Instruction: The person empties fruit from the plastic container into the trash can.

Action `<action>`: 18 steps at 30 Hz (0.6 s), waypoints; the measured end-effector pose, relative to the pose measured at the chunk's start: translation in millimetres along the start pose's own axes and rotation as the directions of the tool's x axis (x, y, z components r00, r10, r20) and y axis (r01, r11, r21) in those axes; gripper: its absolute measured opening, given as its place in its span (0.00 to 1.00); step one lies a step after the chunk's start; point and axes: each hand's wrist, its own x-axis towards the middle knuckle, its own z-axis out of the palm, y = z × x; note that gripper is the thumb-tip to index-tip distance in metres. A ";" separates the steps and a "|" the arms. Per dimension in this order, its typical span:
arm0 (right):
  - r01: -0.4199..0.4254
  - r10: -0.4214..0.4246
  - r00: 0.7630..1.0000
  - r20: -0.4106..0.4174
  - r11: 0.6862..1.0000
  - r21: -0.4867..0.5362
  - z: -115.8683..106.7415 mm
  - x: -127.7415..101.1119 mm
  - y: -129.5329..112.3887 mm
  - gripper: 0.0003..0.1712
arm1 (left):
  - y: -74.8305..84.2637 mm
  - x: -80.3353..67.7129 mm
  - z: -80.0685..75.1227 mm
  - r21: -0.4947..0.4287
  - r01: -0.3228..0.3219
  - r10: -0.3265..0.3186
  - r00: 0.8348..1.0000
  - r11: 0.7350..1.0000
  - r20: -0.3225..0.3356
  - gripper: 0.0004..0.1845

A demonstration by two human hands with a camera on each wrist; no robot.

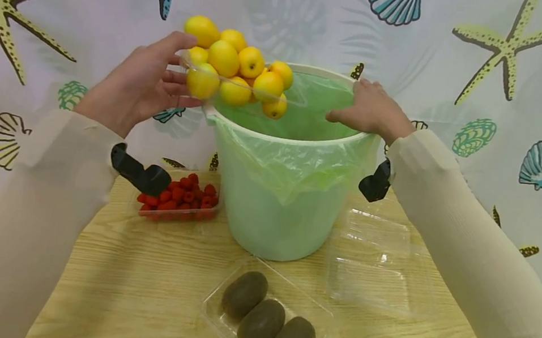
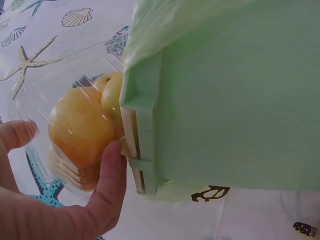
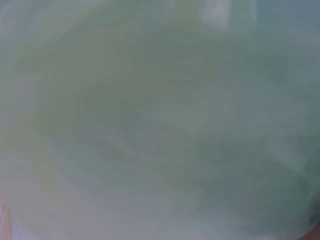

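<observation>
In the head view my left hand (image 1: 146,81) grips a clear plastic tray (image 1: 241,80) heaped with small yellow fruits (image 1: 224,59), tilted over the left rim of a pale green bin (image 1: 276,204). A thin green bag (image 1: 291,169) lines the bin and folds over its rim. The left wrist view has the fingers (image 2: 111,180) and thumb on either side of the tray, beside the bin's handle (image 2: 135,145). My right hand (image 1: 374,108) holds the bin's right rim, thumb inward. Only a blurred greenish surface fills most of the right wrist view.
Raspberries (image 1: 180,194) sit in a clear tray left of the bin. Several brown kiwis (image 1: 261,325) lie in another clear tray (image 1: 216,327) at the front. Clear plastic packaging (image 1: 369,282) is on the wooden table (image 1: 144,272) at right. A patterned cloth (image 1: 295,24) hangs behind.
</observation>
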 end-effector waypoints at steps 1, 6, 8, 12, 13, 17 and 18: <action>0.002 -0.002 1.000 -0.001 1.000 -0.003 0.3 -0.3 -0.3 0.52 | 0.4 -1.0 2.1 0.013 -0.007 0.007 1.000 1.000 -0.003 0.40; -0.004 0.004 1.000 -0.002 1.000 -0.014 0.5 -1.4 -0.3 0.52 | 0.6 -4.9 11.7 0.107 -0.054 0.057 0.998 0.993 -0.024 0.40; -0.010 0.010 1.000 0.002 1.000 -0.014 0.5 -1.7 -0.2 0.52 | 0.6 -6.0 14.4 0.160 -0.072 0.078 0.997 0.984 -0.028 0.40; -0.012 0.012 1.000 0.003 1.000 -0.012 1.0 -1.8 0.0 0.52 | 1.4 -7.6 18.6 0.275 -0.096 0.109 0.994 0.957 -0.030 0.40; -0.011 0.011 1.000 0.001 1.000 -0.010 1.2 -1.7 0.0 0.52 | 1.7 -7.8 19.8 0.303 -0.100 0.114 0.993 0.948 -0.031 0.40; -0.008 0.008 1.000 -0.004 1.000 -0.003 1.9 -1.2 0.2 0.52 | 2.7 -8.0 24.1 0.394 -0.110 0.139 0.989 0.912 -0.044 0.41; -0.009 0.008 1.000 -0.006 1.000 -0.003 2.1 -1.1 0.2 0.52 | 2.9 -8.0 25.0 0.412 -0.110 0.142 0.989 0.904 -0.048 0.41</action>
